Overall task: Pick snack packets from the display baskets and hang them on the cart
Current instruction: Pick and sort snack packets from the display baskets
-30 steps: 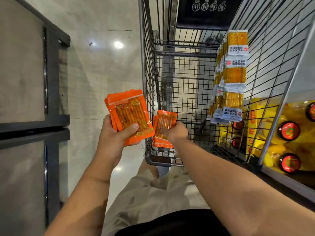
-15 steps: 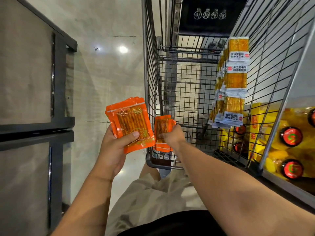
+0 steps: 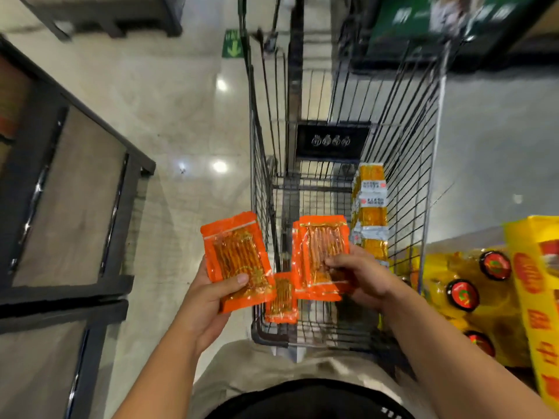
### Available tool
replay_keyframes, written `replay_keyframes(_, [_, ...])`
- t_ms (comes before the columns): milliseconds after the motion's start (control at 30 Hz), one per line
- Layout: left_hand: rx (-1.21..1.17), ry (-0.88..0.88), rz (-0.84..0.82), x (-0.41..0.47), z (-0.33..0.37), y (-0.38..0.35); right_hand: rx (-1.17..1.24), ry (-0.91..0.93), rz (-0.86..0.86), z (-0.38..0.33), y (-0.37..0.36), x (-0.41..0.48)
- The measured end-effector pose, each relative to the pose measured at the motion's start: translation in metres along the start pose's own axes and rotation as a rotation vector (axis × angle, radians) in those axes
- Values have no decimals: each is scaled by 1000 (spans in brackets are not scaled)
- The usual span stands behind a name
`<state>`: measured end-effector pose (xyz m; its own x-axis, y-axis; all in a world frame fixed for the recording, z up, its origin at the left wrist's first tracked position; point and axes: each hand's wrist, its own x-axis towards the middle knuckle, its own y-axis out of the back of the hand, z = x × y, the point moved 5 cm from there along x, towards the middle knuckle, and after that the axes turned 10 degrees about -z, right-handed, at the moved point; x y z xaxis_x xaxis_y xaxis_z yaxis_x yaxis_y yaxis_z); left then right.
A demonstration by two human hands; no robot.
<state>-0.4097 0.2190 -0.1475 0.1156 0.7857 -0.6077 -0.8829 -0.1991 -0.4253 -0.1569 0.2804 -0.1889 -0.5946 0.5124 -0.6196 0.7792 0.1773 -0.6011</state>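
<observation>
- left hand (image 3: 205,303), center-left of frame: grips an orange packet (image 3: 237,258), thumb clamped across its lower front, most of the pkt sticking up above the hand
- right hand (image 3: 363,276), center-right: fingers curled on the lower right part of a 2nd orange packet (image 3: 319,252), pkt sits up-left of the hand, over the cart (image 3: 405,182)
- 3rd orange packet (image 3: 282,300) lower down btw those two, at the cart's near wire wall, no hand on it; can't tell if it's hooked
- yellow packet strip (image 3: 370,216) hangs inside the cart, just right of the 2nd pkt
- red-capped bottles (image 3: 462,294) lower right, outside the cart

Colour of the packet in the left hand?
The packet is bright orange, with a clear window on its front. Shows best in the head view.
</observation>
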Motion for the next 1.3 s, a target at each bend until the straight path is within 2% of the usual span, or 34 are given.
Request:
replay_keyframes(200, [-7,2,-215,-9,49,-71,27,377,15,-78,-43,-71])
replay_keyframes(300, [34,13,-333,-14,75,-110,76,557,123,-93,-64,-105])
replay_keyframes(433, [203,-4,-498,-28,109,-156,69,774,307,-95,-93,-153])
replay_keyframes(600, [372,-60,-658,-50,132,-185,69,955,554,-72,-131,-216])
replay_keyframes(767, [480,-13,-860,-79,130,-213,35,1071,809,-31,-169,-264])
replay_keyframes(1067, [487,61,-1160,-143,111,-258,30,1155,1189,34,-225,-347])
replay_keyframes(1167, [486,143,-1275,-171,101,-269,66,1197,1247,54,-239,-368])
replay_keyframes(1300, [370,361,-1413,-202,80,-281,102,1272,1310,78,-247,-387])
